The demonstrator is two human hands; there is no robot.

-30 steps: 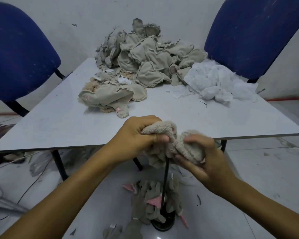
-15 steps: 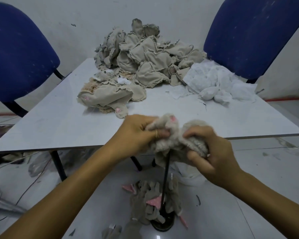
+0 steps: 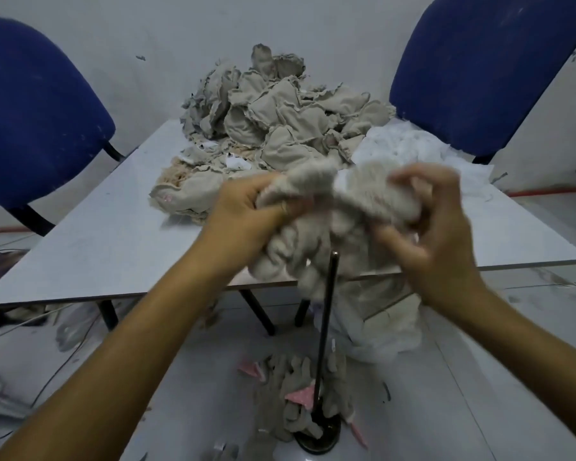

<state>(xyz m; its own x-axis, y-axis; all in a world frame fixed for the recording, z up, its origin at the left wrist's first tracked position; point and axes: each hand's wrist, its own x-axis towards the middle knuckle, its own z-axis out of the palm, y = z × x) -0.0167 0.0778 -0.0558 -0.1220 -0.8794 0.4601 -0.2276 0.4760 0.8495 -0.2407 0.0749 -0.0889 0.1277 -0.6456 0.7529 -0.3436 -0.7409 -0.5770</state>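
You hold a fuzzy beige fabric piece [image 3: 340, 201] bunched between both hands, in the air over the near edge of the tabletop [image 3: 113, 234]. Its outer face is a soft, nubby pile, and it hangs below your hands in lumpy, rounded folds. Your left hand [image 3: 243, 214] grips its left end with the fingers curled tightly into the plush. Your right hand [image 3: 439, 234] is blurred, but its fingers are bent round the right end and the thumb pinches the cloth from below.

A thin, dark metal rod [image 3: 326, 311] stands upright from a round, black base [image 3: 318, 437] on the floor. Its rounded tip sits right at the lower folds of the piece; you cannot tell whether it touches them.

The tabletop is a flat, smooth, pale grey slab. At its far side lies a heap of fabric shells [image 3: 280, 118]: smooth, matte, beige, with frayed seam edges turned outward. Just beside the heap on the right is a loose mound of white stuffing [image 3: 403, 144], wispy and cloud-like. Two blue padded chairs [image 3: 37, 121] stand against the wall, one at each far corner.

Around the base on the glossy floor lie limp beige scraps [image 3: 290, 400] with finger-like lobes, mixed with small pink felt triangles [image 3: 300, 394].
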